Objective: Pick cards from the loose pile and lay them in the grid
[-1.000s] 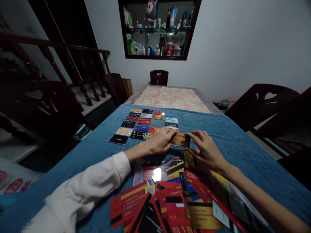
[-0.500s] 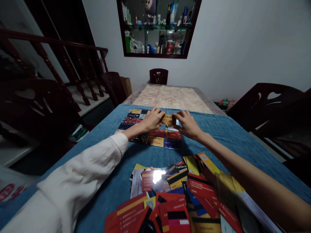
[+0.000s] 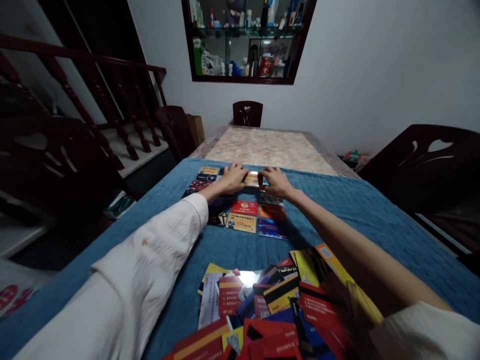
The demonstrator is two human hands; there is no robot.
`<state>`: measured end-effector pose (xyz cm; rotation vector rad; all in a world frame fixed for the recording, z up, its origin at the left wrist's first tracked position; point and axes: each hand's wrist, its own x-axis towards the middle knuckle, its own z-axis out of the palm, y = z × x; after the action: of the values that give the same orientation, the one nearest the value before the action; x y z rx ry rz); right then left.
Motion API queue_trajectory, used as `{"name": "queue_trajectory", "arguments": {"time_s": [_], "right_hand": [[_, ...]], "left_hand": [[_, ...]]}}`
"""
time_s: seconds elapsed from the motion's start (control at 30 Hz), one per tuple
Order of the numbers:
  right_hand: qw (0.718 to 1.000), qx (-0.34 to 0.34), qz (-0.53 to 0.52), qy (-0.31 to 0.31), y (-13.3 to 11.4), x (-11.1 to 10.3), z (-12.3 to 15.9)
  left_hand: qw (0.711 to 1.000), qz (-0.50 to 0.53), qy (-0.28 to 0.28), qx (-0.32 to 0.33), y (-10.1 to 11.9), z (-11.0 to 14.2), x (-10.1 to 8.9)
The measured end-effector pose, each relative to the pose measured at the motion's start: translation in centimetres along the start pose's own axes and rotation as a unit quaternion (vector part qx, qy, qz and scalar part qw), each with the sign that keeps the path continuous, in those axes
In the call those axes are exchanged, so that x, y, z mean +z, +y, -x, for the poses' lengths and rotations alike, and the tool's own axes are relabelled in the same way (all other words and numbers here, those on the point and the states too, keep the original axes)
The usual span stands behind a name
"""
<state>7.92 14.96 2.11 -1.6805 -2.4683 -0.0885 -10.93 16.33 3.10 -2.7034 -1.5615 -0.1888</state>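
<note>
From my remote station I record the following. The left hand [image 3: 233, 179], just above the centre of the frame, has thumb and fingers closed on the left end of a gold card [image 3: 251, 180]. The right hand [image 3: 276, 181], immediately to its right, pinches the card's other end. Glare covers part of the card's upper edge; I cannot tell whether it touches the blue cloth [image 3: 337, 205] beneath. Below the hands, near mid-frame, I note cards laid in rows: a red card [image 3: 245, 208] above a yellow card [image 3: 241, 223], with an orange-red card [image 3: 272, 211] and a blue card [image 3: 272, 227] in the column to their right. The left hand and forearm hide part of the rows further left. A loose pile of cards [image 3: 282, 295] overlaps at lower centre, well apart from the rows; the right forearm passes over its right side. A glass-shelved cabinet [image 3: 243, 79] stands in the wall at upper centre.
</note>
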Motion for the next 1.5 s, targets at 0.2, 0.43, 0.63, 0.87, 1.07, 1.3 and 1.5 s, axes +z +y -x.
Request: {"name": "queue_trajectory", "arguments": {"time_s": [0.2,0.43,0.63,0.87,1.07,1.3,1.5], "right_hand": [[1.0,0.015,-0.001,-0.025,0.4,1.5,-1.9],[0.998,0.025,-0.001,-0.051,0.6,2.4,-3.0],[0.997,0.036,0.001,-0.067,0.6,2.7,-3.4],[0.996,0.043,0.004,-0.08,0.5,3.1,-3.7],[0.995,0.05,0.005,-0.089,0.4,3.1,-3.7],[0.995,0.054,0.002,-0.089,0.2,2.9,-3.4],[0.995,0.056,0.005,-0.083,-0.1,2.6,-3.1]], "left_hand": [[1.0,-0.008,-0.026,-0.015,-1.0,-1.5,1.3],[0.999,-0.003,-0.034,-0.028,-1.6,-2.5,2.6],[0.998,0.001,-0.048,-0.027,-1.8,-2.8,2.9],[0.998,0.002,-0.057,-0.023,-1.9,-3.0,2.9],[0.998,0.009,-0.06,-0.014,-2.0,-3.1,3.1],[0.999,0.007,-0.051,-0.015,-2.1,-3.1,3.3],[0.999,-0.004,-0.036,0.009,-2.2,-3.0,3.5]]}}
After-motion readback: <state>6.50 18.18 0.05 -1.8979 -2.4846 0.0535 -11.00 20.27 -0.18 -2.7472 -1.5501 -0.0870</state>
